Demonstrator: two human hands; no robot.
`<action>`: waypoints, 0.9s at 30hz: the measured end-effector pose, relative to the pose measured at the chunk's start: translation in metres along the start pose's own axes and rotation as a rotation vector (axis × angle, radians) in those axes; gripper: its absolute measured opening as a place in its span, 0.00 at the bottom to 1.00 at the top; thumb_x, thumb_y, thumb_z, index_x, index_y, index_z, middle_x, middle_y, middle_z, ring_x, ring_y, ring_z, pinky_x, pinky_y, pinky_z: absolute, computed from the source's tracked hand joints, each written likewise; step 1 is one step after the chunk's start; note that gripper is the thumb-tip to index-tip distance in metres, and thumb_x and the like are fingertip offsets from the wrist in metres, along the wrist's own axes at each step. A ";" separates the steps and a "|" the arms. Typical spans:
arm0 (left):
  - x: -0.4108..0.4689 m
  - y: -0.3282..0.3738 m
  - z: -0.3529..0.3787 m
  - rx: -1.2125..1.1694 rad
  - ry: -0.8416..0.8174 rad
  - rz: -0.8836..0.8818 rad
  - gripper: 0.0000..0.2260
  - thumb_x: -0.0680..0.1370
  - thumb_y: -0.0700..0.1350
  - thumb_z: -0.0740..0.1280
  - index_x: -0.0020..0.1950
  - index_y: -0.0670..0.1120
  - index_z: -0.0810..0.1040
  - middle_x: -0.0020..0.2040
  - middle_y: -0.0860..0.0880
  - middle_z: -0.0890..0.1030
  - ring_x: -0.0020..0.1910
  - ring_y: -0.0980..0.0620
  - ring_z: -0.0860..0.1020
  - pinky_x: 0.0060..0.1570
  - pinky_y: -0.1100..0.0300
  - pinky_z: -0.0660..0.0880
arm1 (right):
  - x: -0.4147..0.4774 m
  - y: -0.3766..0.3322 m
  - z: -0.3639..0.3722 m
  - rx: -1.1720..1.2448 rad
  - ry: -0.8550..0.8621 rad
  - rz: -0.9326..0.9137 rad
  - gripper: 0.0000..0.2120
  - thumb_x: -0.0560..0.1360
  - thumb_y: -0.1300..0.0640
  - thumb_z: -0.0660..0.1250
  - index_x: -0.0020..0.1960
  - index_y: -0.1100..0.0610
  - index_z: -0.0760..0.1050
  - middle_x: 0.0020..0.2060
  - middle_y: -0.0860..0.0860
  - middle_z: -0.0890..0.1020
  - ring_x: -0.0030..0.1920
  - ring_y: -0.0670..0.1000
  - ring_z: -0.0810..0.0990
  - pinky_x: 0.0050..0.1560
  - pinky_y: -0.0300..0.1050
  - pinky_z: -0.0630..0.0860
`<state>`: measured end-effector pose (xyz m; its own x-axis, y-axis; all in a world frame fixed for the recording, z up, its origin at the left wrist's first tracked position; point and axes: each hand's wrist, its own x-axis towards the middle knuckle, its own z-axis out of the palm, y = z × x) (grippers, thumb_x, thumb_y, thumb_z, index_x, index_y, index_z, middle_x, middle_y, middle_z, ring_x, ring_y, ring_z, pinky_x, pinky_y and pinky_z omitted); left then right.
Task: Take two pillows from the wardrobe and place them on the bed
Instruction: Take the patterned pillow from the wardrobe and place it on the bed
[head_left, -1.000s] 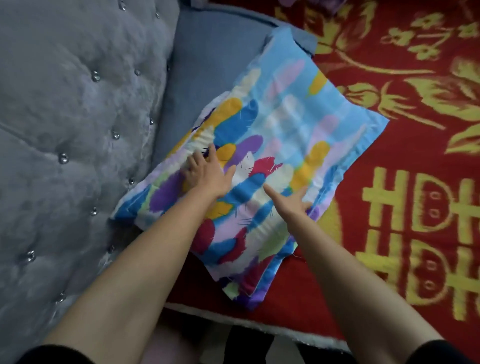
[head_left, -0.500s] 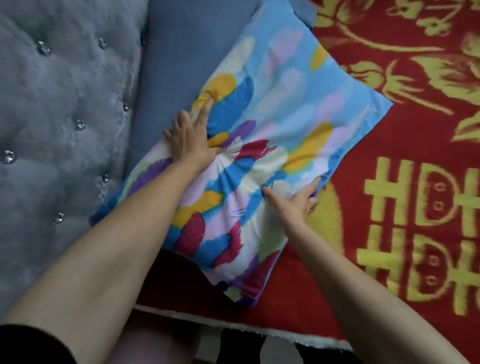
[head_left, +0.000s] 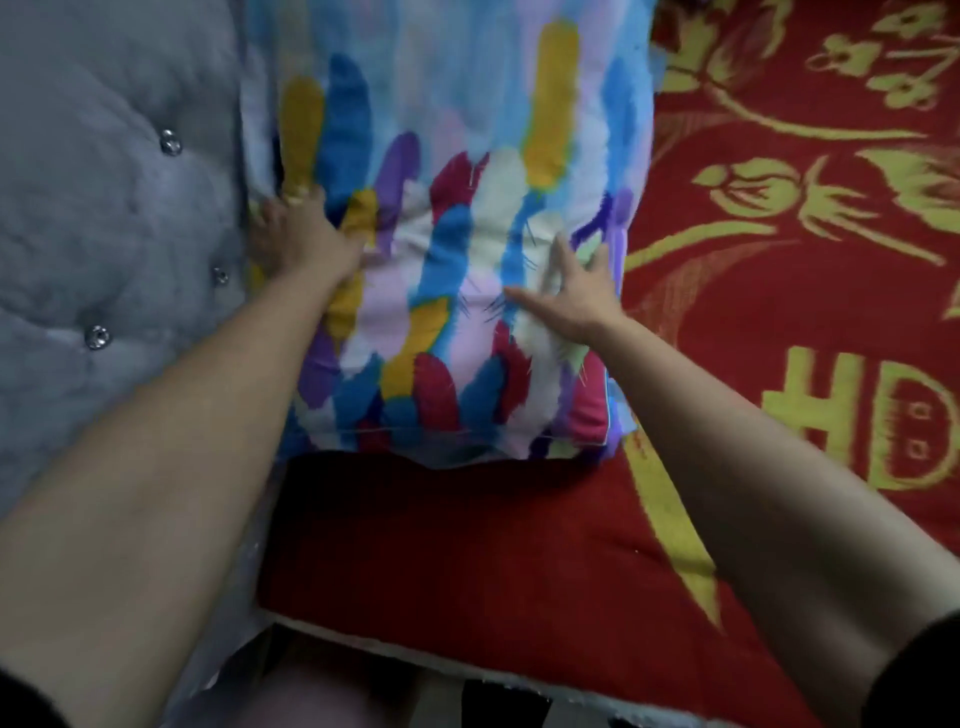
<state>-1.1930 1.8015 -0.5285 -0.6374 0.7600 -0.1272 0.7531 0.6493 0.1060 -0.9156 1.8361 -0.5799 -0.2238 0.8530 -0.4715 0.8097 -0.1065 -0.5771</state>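
Observation:
A pillow (head_left: 467, 156) in a light-blue case with a bright feather print lies on the bed (head_left: 441, 545), its long side against the headboard. My left hand (head_left: 306, 239) rests on the pillow's left edge, its fingers curled around that edge beside the headboard. My right hand (head_left: 576, 291) lies flat on the pillow's lower right part with fingers spread. The picture is motion-blurred. No second pillow and no wardrobe are in view.
A grey tufted headboard (head_left: 114, 208) with shiny studs fills the left side. The bed is covered by a red blanket with yellow flowers and characters (head_left: 805, 234). The bed's near edge (head_left: 467, 670) runs along the bottom.
The pillow has turned from a slant to lie straight along the headboard and now hides the blue-grey cushion. My left hand slid to its left edge; my right hand flattened on it.

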 end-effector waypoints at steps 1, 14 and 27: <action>-0.006 -0.010 0.011 0.011 -0.093 -0.017 0.34 0.74 0.61 0.66 0.76 0.50 0.61 0.75 0.33 0.59 0.74 0.34 0.57 0.72 0.42 0.55 | -0.002 0.007 0.009 -0.042 -0.078 -0.009 0.52 0.66 0.27 0.67 0.79 0.41 0.42 0.77 0.63 0.37 0.78 0.64 0.41 0.78 0.58 0.48; -0.084 -0.042 0.082 0.118 -0.162 0.259 0.59 0.51 0.86 0.53 0.75 0.65 0.35 0.77 0.41 0.33 0.75 0.34 0.33 0.65 0.26 0.38 | -0.003 0.044 0.055 0.034 -0.014 0.070 0.55 0.53 0.17 0.63 0.70 0.24 0.35 0.78 0.53 0.32 0.73 0.74 0.59 0.71 0.62 0.64; -0.042 -0.036 0.086 0.197 -0.416 0.223 0.56 0.55 0.82 0.60 0.75 0.65 0.38 0.76 0.44 0.29 0.73 0.33 0.31 0.65 0.24 0.41 | -0.013 0.021 0.063 -0.119 0.106 0.122 0.56 0.54 0.16 0.58 0.73 0.29 0.34 0.78 0.60 0.42 0.67 0.73 0.68 0.63 0.62 0.71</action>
<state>-1.1790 1.7435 -0.6121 -0.3690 0.7777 -0.5090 0.9054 0.4244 -0.0079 -0.9298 1.7909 -0.6283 -0.0669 0.8872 -0.4565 0.8870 -0.1566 -0.4343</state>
